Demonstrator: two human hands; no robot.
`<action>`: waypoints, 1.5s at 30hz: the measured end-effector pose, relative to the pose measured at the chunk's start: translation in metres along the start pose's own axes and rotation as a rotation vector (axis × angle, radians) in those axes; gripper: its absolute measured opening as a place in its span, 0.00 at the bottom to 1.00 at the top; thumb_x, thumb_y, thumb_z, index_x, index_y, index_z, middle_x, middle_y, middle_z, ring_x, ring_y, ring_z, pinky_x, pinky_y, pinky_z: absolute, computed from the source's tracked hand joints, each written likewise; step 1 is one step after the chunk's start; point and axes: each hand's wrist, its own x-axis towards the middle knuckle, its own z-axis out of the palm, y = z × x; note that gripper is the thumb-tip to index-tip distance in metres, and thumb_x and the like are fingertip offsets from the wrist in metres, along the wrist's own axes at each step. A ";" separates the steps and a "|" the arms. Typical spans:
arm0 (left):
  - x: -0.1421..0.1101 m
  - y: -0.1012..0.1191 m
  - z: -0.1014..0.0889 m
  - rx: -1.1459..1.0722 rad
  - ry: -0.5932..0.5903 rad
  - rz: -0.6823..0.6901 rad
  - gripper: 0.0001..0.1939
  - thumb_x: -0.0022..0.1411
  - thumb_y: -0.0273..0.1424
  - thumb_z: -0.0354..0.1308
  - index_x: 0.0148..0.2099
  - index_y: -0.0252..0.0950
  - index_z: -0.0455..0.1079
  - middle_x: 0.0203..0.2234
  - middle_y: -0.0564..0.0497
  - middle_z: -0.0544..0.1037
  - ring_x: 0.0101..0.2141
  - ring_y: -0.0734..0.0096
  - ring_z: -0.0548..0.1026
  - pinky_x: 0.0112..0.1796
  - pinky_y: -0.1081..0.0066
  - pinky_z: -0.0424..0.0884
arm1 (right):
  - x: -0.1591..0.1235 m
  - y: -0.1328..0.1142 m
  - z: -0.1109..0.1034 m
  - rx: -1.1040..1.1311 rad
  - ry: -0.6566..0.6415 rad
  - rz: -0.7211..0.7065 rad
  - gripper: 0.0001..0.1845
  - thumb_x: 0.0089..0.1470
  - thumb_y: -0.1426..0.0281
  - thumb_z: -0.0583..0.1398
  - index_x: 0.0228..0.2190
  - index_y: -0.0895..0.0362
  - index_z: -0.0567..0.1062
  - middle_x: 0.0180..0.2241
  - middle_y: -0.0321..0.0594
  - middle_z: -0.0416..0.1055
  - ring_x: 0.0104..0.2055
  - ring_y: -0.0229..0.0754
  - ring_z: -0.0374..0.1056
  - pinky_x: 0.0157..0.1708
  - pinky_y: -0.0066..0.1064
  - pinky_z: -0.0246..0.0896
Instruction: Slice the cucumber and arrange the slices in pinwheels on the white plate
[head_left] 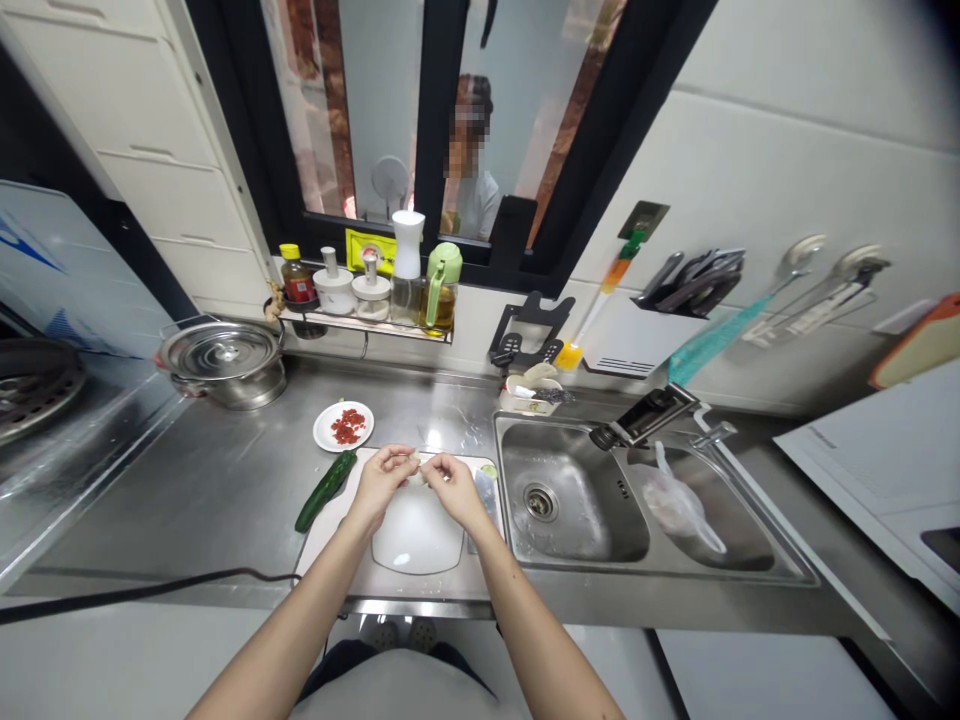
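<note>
My left hand point(388, 485) and my right hand point(452, 485) meet above the cutting board point(360, 575), fingertips pinched together. Between them is a small pale piece point(417, 466) that looks like a garlic clove, mostly hidden by the fingers. Below the hands, a white square-shaped dish point(417, 535) with rounded corners rests on the board. A knife blade point(487, 495) lies along the board's right side, with a small green piece point(489, 471) at its top end. To the left, a dark green cucumber point(325, 490) leans over the board's edge. Behind it stands a white plate point(322, 428) of chopped red pieces point(349, 426).
On the right is a double sink with a left basin point(592, 520), a faucet point(645, 415) and a plastic bag point(679, 500). A lidded steel pot point(225, 360) stands at left. Bottles line a wall shelf point(375, 325). A black cable point(150, 590) crosses the counter's front edge.
</note>
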 end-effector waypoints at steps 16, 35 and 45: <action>0.034 -0.099 -0.004 0.211 -0.126 -0.099 0.19 0.43 0.30 0.63 0.41 0.32 0.70 0.21 0.57 0.72 0.22 0.78 0.68 0.29 0.76 0.63 | -0.009 0.089 0.012 -0.419 -0.181 0.280 0.07 0.52 0.72 0.58 0.28 0.59 0.76 0.25 0.35 0.73 0.28 0.35 0.64 0.31 0.23 0.55; 0.051 -0.093 0.006 1.052 -0.168 0.162 0.16 0.57 0.22 0.53 0.48 0.37 0.71 0.41 0.46 0.74 0.39 0.67 0.73 0.42 0.70 0.64 | 0.014 0.080 0.029 -0.891 -0.210 0.471 0.13 0.60 0.68 0.54 0.44 0.59 0.72 0.38 0.50 0.76 0.43 0.47 0.71 0.37 0.31 0.57; 0.048 -0.088 0.007 1.107 -0.171 0.143 0.15 0.61 0.26 0.53 0.49 0.40 0.70 0.43 0.47 0.72 0.42 0.66 0.73 0.42 0.70 0.64 | 0.013 0.076 0.029 -0.899 -0.200 0.456 0.14 0.61 0.68 0.52 0.45 0.59 0.71 0.39 0.51 0.75 0.44 0.49 0.71 0.38 0.33 0.59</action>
